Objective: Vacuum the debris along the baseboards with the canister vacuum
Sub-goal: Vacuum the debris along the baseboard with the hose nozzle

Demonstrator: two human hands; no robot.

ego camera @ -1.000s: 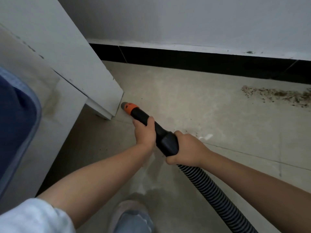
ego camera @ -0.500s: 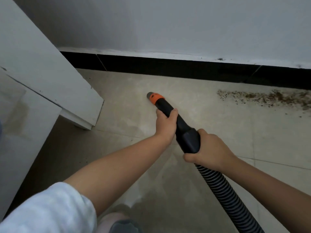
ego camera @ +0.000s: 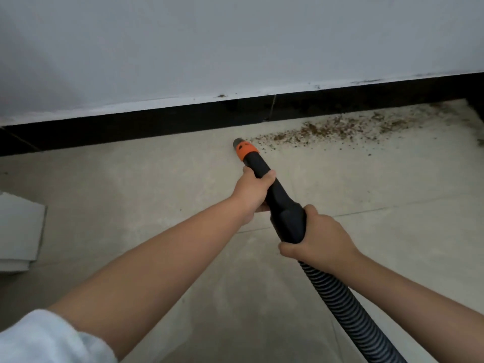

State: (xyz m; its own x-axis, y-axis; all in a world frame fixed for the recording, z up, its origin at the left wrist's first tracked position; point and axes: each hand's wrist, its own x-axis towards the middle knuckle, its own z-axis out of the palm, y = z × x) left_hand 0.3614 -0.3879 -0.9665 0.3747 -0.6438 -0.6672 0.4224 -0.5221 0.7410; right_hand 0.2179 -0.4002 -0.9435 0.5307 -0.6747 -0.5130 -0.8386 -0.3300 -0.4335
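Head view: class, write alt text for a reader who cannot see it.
Two hands, the left hand ahead of the right hand, grip a black vacuum nozzle whose orange tip sits at the edge of brown debris along a black baseboard. A ribbed hose trails back.

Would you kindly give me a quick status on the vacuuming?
Left hand and right hand grip black orange-collared vacuum nozzle. Tip at edge of brown debris along black baseboard. Nothing in the way.

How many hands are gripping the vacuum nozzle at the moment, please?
2. The left hand grips the black nozzle nearer its orange tip; the right hand grips farther back, where the ribbed hose joins.
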